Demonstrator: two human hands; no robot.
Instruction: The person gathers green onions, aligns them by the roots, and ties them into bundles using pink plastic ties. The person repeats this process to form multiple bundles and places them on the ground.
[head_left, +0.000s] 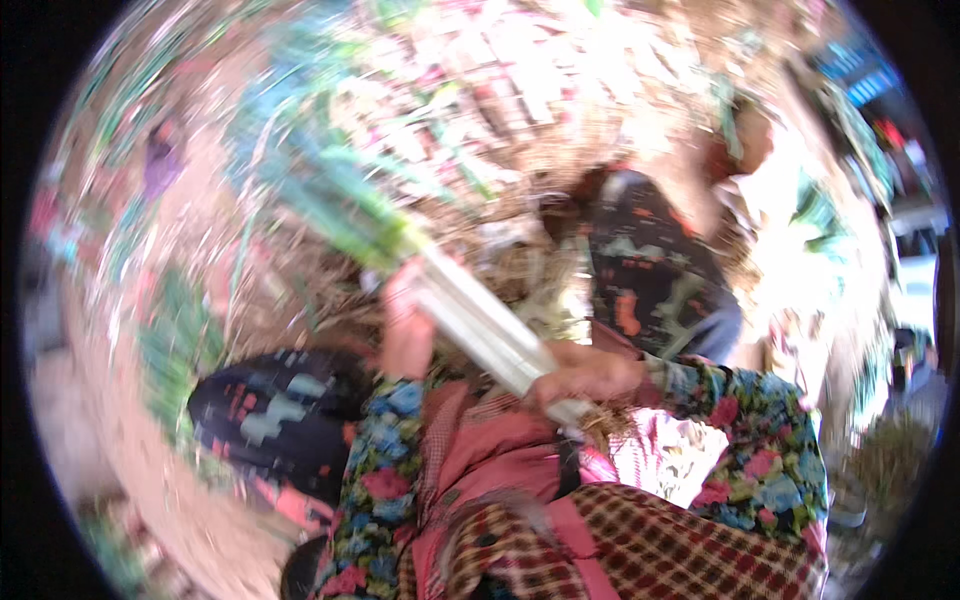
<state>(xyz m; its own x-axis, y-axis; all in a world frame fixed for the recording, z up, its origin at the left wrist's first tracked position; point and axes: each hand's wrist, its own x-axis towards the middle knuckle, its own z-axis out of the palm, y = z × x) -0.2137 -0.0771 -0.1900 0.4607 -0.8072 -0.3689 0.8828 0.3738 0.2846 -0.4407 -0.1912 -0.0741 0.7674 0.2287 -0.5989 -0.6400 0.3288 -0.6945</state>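
Note:
A bundle of long green onions or leeks (484, 319) lies slantwise across my lap, white stalks towards me and green leaves (352, 202) fanning out to the upper left. My left hand (406, 319) grips it where white turns to green. Around the lower white end is my right hand (589, 373), just above the brown, stringy roots (604, 424). Motion blur hides the single stalks and the exact finger positions.
My bent knees in dark patterned trousers (652, 270) flank the bundle. Pale stalks and leaf scraps (487, 67) litter the sunlit ground ahead. More green leaves (180, 345) lie beside my left knee. A blurred blue crate-like object (862, 75) stands at the far upper right.

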